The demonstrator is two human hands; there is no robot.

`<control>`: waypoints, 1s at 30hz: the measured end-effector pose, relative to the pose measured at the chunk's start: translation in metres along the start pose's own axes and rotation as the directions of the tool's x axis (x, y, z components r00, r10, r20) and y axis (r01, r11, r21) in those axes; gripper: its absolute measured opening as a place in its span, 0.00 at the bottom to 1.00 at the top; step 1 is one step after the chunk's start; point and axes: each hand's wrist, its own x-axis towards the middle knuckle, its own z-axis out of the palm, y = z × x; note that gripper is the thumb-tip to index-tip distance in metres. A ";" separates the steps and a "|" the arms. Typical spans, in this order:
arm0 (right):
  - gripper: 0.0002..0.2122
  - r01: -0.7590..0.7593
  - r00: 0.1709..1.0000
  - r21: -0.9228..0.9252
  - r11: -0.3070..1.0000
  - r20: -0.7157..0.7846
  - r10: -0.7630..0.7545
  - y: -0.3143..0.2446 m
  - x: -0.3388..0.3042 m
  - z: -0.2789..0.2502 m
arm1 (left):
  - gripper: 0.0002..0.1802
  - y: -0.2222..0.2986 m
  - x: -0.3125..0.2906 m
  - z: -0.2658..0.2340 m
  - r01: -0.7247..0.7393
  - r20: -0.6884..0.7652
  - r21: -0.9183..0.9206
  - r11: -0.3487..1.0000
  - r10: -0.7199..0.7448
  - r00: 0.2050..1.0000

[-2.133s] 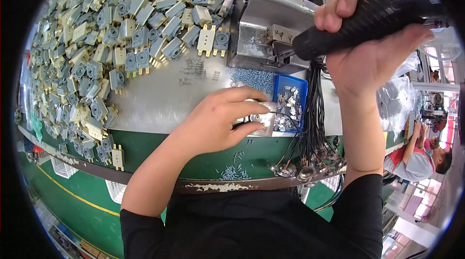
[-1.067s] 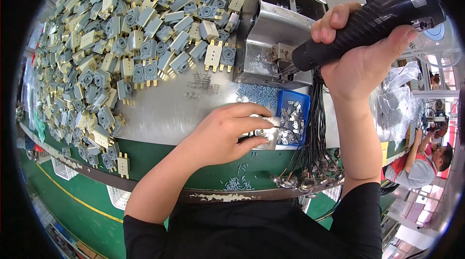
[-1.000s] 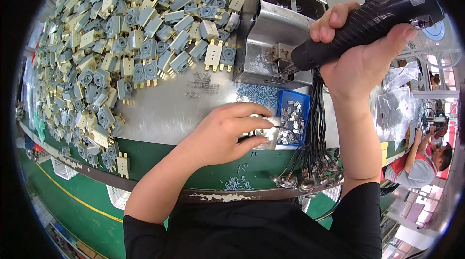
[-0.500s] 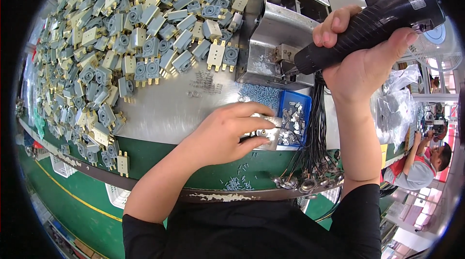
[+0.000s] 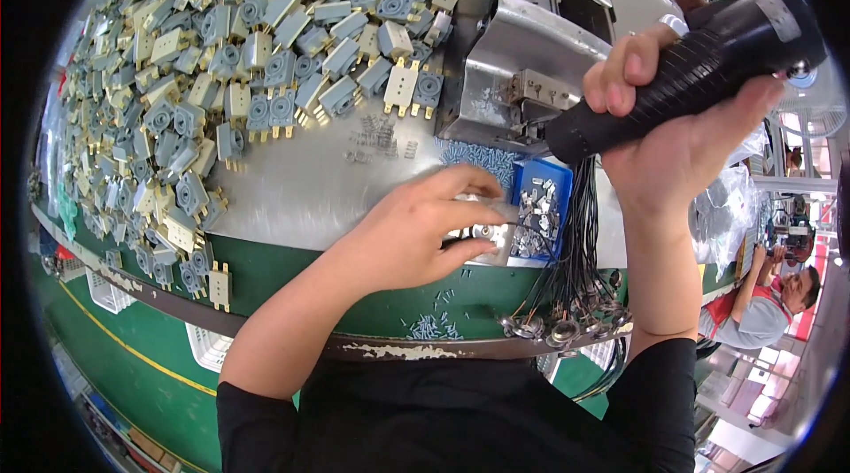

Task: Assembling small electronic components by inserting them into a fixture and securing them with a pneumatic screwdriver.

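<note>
My right hand [image 5: 655, 159] is wrapped round a black electric screwdriver [image 5: 695, 61], raised above the right of the bench. Its nose points down and left, close to the steel feeder box [image 5: 482, 88] with a small metal block on its front. Lower down, my left hand [image 5: 416, 230] has thumb and fingers closed about a small shiny metal part [image 5: 482, 231] beside a metal block [image 5: 501, 252]. The fingers hide much of this part. A blue bin [image 5: 560, 199] of small metal pieces stands just right of the left hand.
Many grey and cream socket-like parts [image 5: 266, 79] with brass prongs are heaped at the left. Small springs [image 5: 376, 135] and blue-grey screws [image 5: 482, 154] lie on the bench. Black wires [image 5: 580, 216] hang beside the bin. A person [image 5: 761, 305] works at far right.
My right hand and the screwdriver have shifted slightly down and right, its nose now a little lower. My left hand has turned slightly, showing more of the shiny part.
</note>
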 end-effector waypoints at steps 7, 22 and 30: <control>0.55 -0.056 0.980 0.137 0.989 0.195 0.028 0.005 -0.025 -0.002 | 0.17 -0.001 0.001 0.002 -0.002 -0.026 0.019 1.000 0.002 1.000; 0.58 -0.093 0.964 0.054 0.994 0.254 0.076 0.007 -0.039 0.005 | 0.19 -0.004 0.000 0.004 -0.030 -0.016 0.023 0.999 0.030 0.999; 0.60 -0.090 0.974 -0.005 0.996 0.209 0.089 0.007 -0.038 0.013 | 0.19 -0.003 0.000 0.003 -0.017 -0.010 0.014 1.000 0.017 1.000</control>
